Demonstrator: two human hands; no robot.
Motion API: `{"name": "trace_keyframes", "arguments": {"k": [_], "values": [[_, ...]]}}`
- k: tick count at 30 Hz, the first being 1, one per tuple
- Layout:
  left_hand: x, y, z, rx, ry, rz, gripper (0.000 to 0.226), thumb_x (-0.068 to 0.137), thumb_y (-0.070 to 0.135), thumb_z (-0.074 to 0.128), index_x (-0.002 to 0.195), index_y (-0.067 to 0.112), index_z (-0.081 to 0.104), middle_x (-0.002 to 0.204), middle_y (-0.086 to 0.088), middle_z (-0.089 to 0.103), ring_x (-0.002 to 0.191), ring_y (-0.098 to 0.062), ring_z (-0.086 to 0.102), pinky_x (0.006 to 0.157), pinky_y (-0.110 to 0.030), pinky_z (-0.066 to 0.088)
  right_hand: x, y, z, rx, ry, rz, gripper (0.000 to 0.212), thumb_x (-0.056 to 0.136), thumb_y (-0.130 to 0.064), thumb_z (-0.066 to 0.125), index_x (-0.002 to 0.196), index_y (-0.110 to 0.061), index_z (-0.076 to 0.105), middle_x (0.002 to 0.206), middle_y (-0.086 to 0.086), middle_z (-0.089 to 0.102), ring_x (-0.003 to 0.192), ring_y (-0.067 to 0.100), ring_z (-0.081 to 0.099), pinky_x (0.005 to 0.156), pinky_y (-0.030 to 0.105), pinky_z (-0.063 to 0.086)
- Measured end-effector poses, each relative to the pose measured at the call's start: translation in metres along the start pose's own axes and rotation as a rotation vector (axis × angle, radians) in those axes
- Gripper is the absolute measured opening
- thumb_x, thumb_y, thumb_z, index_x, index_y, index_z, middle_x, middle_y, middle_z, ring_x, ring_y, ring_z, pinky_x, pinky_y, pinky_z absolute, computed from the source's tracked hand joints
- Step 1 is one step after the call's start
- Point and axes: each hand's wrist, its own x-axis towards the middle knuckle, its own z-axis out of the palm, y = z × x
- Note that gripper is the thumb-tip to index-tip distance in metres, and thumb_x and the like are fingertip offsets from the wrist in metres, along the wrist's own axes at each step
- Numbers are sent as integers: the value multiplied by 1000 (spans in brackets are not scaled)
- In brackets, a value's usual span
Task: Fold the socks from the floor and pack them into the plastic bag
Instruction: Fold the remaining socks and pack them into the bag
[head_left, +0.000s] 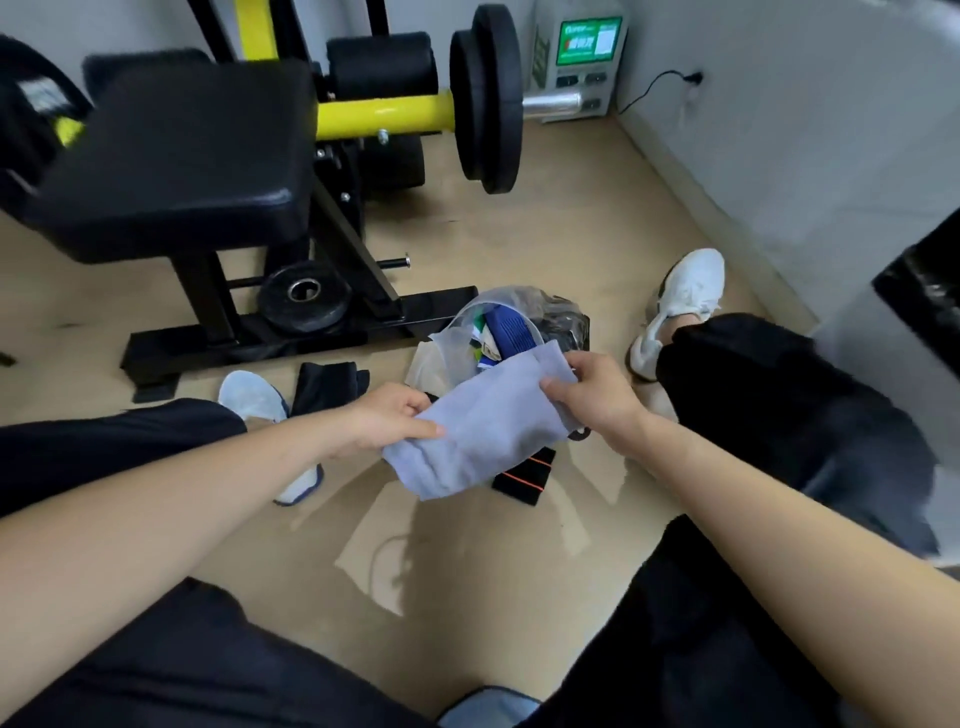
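Pale grey, the held sock (488, 431) stretches between both hands just above the floor (519, 551). Its fold looks begun but not finished, since it lies in a loose, slanting band rather than a tidy bundle. The left hand (387, 421) grips its lower end at 8 o'clock, fingers curled under the cloth and thumb pressed on top. The right hand (597, 395) pinches the upper end at 2 o'clock, fingers closed on the edge. At 12 o'clock from the held sock the plastic bag (498, 297) sits open on the floor with several socks inside, a blue sock (511, 332) plainest among them, so part of the packing seems done. Two pieces lie outside it: a black sock (327, 387) at 10 o'clock, beside a white shoe (254, 397), and a striped sock (524, 478), black with orange lines, at 5 o'clock, partly hidden under the held one. I judge the job well under way, with these three left to fold and pack.
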Motion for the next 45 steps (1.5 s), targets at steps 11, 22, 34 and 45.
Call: {"name": "trace_keyframes", "arguments": {"k": [11,22,34,45], "values": [[0,-14,8,-61,164,-110,23,89,19,75,76,8,59,59,5,46,59,-9,41,52,-21,29,-2,37,32,290,41,6,11,93,-19,65,99,-11,69,96,14,73,82,22,67,77,48,58],[18,-5,49,-451,87,-178,24,88,16,76,109,8,72,101,-11,71,91,-20,65,76,-32,50,-17,51,51,167,-61,-47,40,89,-40,67,76,-2,63,66,0,57,62,11,50,58,30,41],[13,18,71,-733,154,-166,19,98,15,62,112,3,67,101,-19,72,87,-23,71,60,-28,59,-45,40,76,170,-263,-136,13,91,-29,69,92,-17,71,76,-2,70,70,8,64,65,26,56],[9,15,65,-232,333,112,21,84,25,74,104,25,68,99,-2,65,80,-10,64,70,-25,52,-27,50,57,-43,-240,-191,26,88,-18,71,71,-29,54,64,-10,51,60,7,42,59,28,34]]}}
